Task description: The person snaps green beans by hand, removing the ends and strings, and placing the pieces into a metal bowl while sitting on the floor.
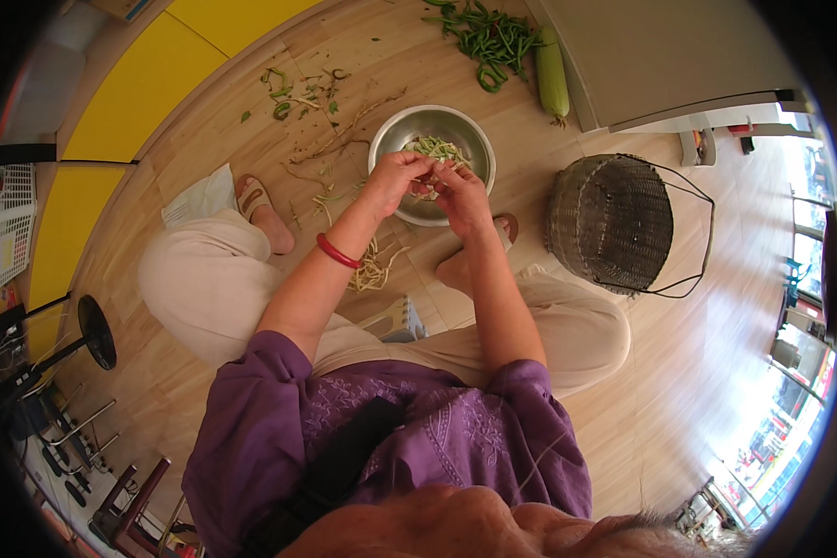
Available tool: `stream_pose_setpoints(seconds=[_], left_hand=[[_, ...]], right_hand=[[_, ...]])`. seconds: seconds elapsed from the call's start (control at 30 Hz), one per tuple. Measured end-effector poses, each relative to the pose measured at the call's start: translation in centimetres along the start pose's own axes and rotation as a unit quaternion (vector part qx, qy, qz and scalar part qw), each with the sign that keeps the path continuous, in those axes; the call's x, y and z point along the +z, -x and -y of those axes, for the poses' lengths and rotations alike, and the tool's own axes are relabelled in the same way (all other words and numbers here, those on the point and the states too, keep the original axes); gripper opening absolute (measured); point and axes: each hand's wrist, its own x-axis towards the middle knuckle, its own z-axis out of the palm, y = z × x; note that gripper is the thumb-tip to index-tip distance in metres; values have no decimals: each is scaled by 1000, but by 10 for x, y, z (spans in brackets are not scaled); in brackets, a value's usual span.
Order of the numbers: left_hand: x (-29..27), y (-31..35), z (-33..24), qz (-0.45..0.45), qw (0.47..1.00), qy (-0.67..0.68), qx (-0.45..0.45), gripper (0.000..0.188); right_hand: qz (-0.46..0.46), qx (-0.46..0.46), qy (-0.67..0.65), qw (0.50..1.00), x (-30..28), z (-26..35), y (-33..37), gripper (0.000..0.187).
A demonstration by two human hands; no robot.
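Observation:
Both hands meet at the fingertips above a round metal bowl (381,139), over its near half. My left hand (400,179), with a red bangle on the wrist, is closed in a pinch. Facing it, my right hand (464,197) pinches too, its fingertips against the left ones. Whatever sits between the fingers is too small and covered to make out. Short pale-green bean pieces (437,147) lie in the bowl, partly hidden by the hands. Long pale beans (374,272) lie in a loose heap on the floor, close to my left forearm.
A dark woven basket (614,223) with a wire handle lies tipped at the right. Green peppers (488,39) and a long green gourd (551,76) lie far off by a cabinet (679,56). Scattered trimmings (298,93) litter the floor. A white bag (202,197) is by my left foot.

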Motion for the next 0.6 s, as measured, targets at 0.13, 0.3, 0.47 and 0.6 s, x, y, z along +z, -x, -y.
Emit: stream_pose_setpoints(seconds=[0.13,0.3,0.47,0.6], left_hand=[[-1,2,-2,-9,1000,6,-4,16],[1,-1,1,-47,999,6,3,15],[-10,-3,2,-30,988,149,17,11],[-11,-4,4,12,976,214,20,11]], right_hand=[[-22,-36,86,995,7,2,5,14],[-53,-51,-3,997,-5,-8,-4,10],[-60,-51,-108,991,-6,-7,-5,8],[-29,-61,-141,988,-10,-8,-7,7]])
